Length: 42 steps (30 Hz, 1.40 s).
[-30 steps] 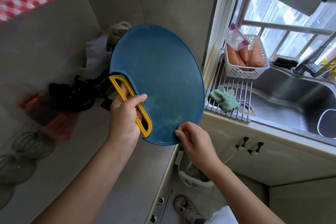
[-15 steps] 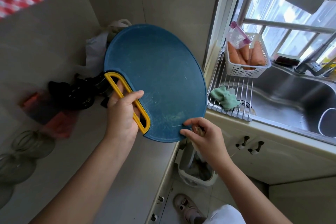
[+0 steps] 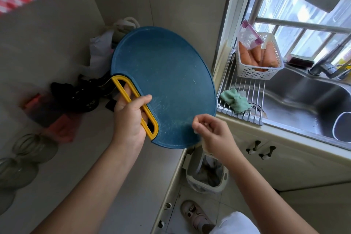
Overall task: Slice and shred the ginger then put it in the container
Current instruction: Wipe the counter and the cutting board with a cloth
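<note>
My left hand grips the yellow handle of a round blue cutting board, holding it tilted up above the counter corner. My right hand is at the board's lower right edge, over the white waste bin, its fingers curled and pinching a small pale scrap at the fingertips. The board's face shows only faint pale smears. No whole piece of ginger and no knife is in view. A dark rounded container sits in the sink at the right edge.
A steel sink lies to the right, with a roll-up rack, a green cloth and a white basket of carrots. Black items and glass jars crowd the left counter. A sandalled foot stands below.
My right hand has left the board's lower edge, turned and curled its fingers closed beside it. The board stays tilted in my left hand, nearly unmoved.
</note>
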Available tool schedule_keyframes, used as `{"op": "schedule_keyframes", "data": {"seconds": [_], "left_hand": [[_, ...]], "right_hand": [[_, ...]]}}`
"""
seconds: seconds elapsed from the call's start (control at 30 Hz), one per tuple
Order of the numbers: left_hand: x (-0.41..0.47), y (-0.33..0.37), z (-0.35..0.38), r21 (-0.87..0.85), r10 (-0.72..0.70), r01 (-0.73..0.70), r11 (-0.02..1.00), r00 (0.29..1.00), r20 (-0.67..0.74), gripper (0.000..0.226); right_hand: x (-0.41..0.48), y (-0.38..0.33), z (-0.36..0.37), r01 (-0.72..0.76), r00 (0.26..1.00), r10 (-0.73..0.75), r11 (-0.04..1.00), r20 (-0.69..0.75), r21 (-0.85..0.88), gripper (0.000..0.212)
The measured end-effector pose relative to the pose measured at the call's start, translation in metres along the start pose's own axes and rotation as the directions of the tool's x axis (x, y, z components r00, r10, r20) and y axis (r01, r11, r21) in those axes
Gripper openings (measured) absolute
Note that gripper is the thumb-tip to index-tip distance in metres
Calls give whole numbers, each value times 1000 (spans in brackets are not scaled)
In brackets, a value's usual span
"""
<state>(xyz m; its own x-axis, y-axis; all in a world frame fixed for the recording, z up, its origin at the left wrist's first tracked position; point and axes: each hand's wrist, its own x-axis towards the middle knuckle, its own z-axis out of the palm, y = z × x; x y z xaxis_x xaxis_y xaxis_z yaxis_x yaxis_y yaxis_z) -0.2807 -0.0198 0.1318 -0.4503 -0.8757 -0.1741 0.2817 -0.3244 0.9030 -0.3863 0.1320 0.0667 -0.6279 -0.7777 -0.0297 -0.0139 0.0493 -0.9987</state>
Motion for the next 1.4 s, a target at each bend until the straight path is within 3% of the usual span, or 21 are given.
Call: {"op": "schedule_keyframes", "data": {"seconds": [0.13,0.23,0.3,0.4,0.5,0.63,0.73,0.87,0.97,1.1,1.17,1.23,1.3,1.4], "left_hand": [[-3,-2,-3,48,22,-23,999,1000,12,42],[-3,-3,-7,65,9,-11,998,1000,30,39],[-2,-2,-10,84,1,-5,996,999,47,39],[-1,-2,-12,139,-4,-7,990,997,79,43],[-1,-3,-15,187,-24,3,982,994,111,43],[-2,-9,-17,229,-61,31,973,990,125,45],[-5,-13,-15,245,-82,44,968,986,148,45],[-10,-16,-10,254,-112,67,965,980,167,44],[-9,-16,-8,261,-128,83,962,979,161,44],[-8,-15,-14,279,-130,94,956,985,115,46],[-7,-14,-16,287,-128,92,953,986,110,47],[-7,-13,-17,292,-129,90,952,985,116,48],[-5,-13,-18,297,-135,95,950,984,117,48],[-4,-14,-19,309,-156,117,944,982,107,46]], "right_hand": [[8,-10,-19,-70,981,105,975,-163,209,9],[16,9,-44,-144,892,163,987,-422,77,32],[20,33,-64,-308,784,256,951,-566,4,43],[22,72,-89,-567,699,485,823,-525,5,18],[18,85,-91,-602,693,589,790,-415,115,33],[19,63,-69,-349,769,361,929,-528,127,22],[30,41,-45,-123,865,161,986,-475,110,16],[42,32,-19,65,908,-109,990,-404,-121,10],[51,56,-23,11,880,-161,948,-447,-319,8],[53,87,-48,-336,799,51,864,-599,-375,3],[46,90,-55,-376,778,58,841,-626,-390,7],[40,82,-53,-251,796,-57,875,-602,-415,10],[35,68,-42,-25,820,-243,889,-518,-457,14],[27,56,-18,288,842,-481,785,-245,-549,12]]}}
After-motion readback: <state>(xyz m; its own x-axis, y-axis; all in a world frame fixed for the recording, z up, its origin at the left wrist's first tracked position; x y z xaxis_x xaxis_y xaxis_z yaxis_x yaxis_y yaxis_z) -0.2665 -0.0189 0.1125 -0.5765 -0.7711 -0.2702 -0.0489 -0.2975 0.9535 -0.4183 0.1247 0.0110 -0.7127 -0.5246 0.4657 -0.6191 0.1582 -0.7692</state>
